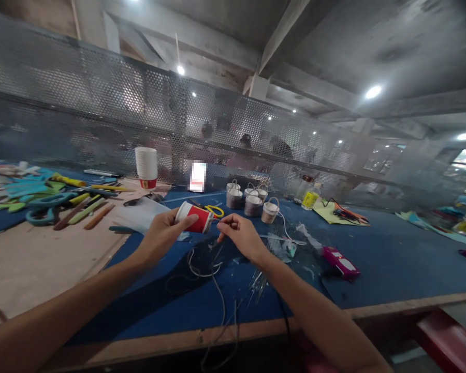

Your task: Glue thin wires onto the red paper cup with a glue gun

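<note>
My left hand (165,228) is wrapped round a red and white paper cup (196,217), tipped on its side with one end toward my right hand. At that end, the fingers of my right hand (236,233) are pinched on a thin string, most of it hidden by the fingertips. Below both hands, a pale string (202,272) lies in loops on the blue table cover (147,300) and trails over the front edge. Just behind the cup lie yellow scissor handles (214,210). Several small cup buckets (252,204) with looped handles stand beyond my right hand.
A stack of paper cups (146,163) stands at the back left. Scissors (46,210), clay-like sticks and paper scraps crowd the left side. To the right are a purple box (340,263), a bottle with a yellow label (311,198) and yellow paper (330,212). A perforated metal screen (140,98) runs behind.
</note>
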Available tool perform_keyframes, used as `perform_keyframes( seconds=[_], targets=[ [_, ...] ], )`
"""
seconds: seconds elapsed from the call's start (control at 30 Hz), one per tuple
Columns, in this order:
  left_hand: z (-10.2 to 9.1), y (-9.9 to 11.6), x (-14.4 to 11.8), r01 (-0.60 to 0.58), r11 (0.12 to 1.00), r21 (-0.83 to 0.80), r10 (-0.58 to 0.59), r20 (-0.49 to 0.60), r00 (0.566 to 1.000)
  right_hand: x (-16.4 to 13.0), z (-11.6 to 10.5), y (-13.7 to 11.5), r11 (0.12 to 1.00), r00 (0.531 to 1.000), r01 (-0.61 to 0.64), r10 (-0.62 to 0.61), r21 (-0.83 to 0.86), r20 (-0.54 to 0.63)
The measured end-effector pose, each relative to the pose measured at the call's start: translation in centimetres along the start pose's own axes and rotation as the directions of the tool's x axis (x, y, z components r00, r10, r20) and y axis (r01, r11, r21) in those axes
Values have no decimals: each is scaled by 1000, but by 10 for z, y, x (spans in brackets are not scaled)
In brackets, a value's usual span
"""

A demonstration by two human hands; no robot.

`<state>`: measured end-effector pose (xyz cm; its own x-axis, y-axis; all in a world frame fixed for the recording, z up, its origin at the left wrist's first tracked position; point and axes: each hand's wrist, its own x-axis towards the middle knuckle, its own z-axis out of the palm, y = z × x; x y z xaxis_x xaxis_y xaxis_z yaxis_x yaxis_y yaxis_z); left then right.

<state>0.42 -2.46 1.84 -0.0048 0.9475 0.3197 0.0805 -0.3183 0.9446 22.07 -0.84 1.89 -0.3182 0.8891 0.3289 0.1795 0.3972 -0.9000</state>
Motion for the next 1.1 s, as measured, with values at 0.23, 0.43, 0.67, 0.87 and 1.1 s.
perform_keyframes(
  seconds=[0.23,0.43,0.67,0.87,1.1],
  targets=[
    [5,-3,-1,-6,1000,20,5,72,997,-3,-4,-5,976,982,162,-173,-144,-70],
    [9,-1,-4,19,1000,-4,-19,98,995,-3,-4,-9,969,978,176,-192,-176,-84],
    [9,-1,-5,4,1000,-5,-3,125,992,-2,-5,-7,967,978,176,-193,-185,-74],
    [7,-3,-4,14,1000,-28,-10,137,990,-2,-6,-5,967,976,189,-204,-172,-73],
    [7,-2,-5,15,1000,-24,-12,138,990,-1,-6,-2,973,983,156,-170,-169,-71]
  ],
)
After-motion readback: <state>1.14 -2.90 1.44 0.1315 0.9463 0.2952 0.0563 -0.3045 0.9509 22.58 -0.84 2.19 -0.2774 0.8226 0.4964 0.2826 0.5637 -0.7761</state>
